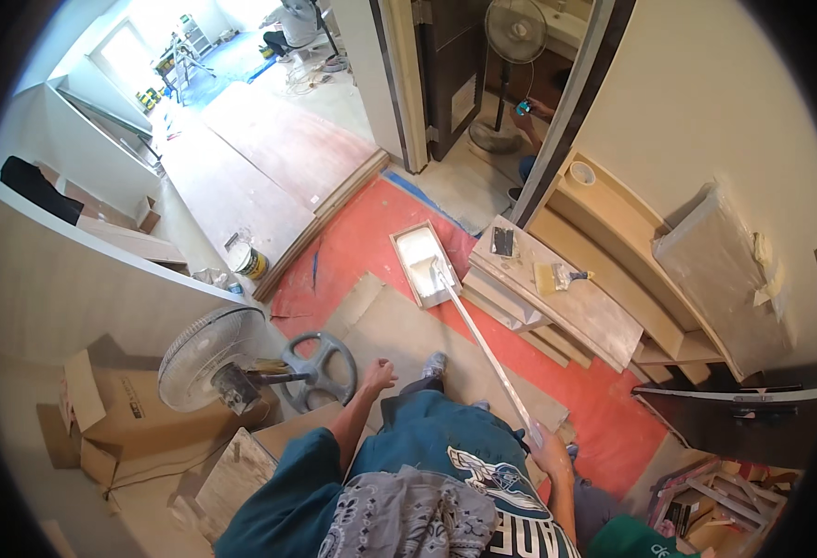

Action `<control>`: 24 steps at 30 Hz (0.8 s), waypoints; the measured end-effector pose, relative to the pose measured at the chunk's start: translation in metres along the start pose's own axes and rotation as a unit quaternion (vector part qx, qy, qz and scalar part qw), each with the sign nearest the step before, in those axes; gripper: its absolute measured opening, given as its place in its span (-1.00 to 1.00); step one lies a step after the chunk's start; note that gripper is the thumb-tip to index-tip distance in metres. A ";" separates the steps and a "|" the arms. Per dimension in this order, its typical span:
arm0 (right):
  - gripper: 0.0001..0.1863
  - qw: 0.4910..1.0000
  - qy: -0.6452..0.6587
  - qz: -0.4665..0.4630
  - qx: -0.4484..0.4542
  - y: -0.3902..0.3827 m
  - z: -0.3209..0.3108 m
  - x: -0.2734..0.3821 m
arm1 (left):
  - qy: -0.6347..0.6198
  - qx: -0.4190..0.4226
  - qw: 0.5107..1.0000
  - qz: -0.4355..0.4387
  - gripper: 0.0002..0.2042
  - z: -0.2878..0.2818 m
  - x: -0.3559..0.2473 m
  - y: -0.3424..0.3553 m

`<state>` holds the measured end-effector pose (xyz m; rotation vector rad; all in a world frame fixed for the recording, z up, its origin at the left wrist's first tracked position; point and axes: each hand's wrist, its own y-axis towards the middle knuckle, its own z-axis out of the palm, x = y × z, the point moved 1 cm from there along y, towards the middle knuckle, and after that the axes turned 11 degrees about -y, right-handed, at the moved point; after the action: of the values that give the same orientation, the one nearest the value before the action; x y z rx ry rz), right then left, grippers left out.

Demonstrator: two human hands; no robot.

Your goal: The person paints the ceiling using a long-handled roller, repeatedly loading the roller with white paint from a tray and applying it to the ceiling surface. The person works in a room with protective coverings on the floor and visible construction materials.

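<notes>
My right hand (550,453) is wrapped round the lower end of a long white pole (484,346). The pole slants up and forward to a paint roller (439,276), which rests in a shallow rectangular tray (399,244) of white paint. My left hand (378,374) hangs in front of my body with its fingers curled in and nothing visible in them. A grey wheel-shaped fan base (320,370) lies close to its left. The tray stands on the floor, where tan board (380,321) lies over red sheeting (338,237).
A tipped fan (211,358) and cardboard boxes (129,409) are at left. Stacked boards with a wide brush (557,277) and a wooden shelf unit (613,219) line the right. A paint bucket (248,260) stands by the raised platform (269,163). People work in the doorway and far room.
</notes>
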<state>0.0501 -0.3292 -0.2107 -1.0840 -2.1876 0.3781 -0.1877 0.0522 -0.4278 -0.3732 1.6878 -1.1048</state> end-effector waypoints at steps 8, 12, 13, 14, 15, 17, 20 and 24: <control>-0.43 1.000 -0.005 0.003 -0.016 0.010 0.001 -0.004 | 0.052 0.014 0.998 -0.019 -0.55 -0.008 0.007 -0.006; -0.47 1.000 -0.002 0.024 0.009 0.000 -0.002 0.006 | 0.071 0.033 0.996 -0.031 -0.57 -0.026 0.021 0.011; -0.48 1.000 -0.020 0.023 0.006 -0.013 0.004 -0.005 | 0.055 0.021 0.998 -0.018 -0.57 -0.024 0.019 0.008; -0.48 0.999 -0.004 0.036 0.017 -0.024 0.006 -0.017 | 0.037 0.005 0.999 -0.008 -0.57 -0.023 0.021 0.004; -0.49 0.998 0.014 0.051 0.031 -0.036 0.010 -0.030 | 0.034 0.007 0.999 -0.008 -0.56 -0.024 0.023 0.004; -0.48 0.998 0.020 0.044 0.026 -0.044 0.010 -0.033 | 0.028 0.006 1.000 -0.006 -0.56 -0.026 0.023 0.008; -0.48 1.000 -0.013 0.014 -0.012 -0.024 -0.002 -0.010 | 0.076 0.012 0.997 -0.016 -0.55 -0.022 0.024 0.010; -0.50 0.999 -0.049 0.023 0.002 0.006 -0.003 0.017 | 0.064 0.024 0.997 -0.044 -0.58 -0.003 0.024 0.010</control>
<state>0.0484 -0.3126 -0.2042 -1.1359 -2.2494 0.4648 -0.1974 0.0427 -0.4497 -0.3561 1.7669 -1.2538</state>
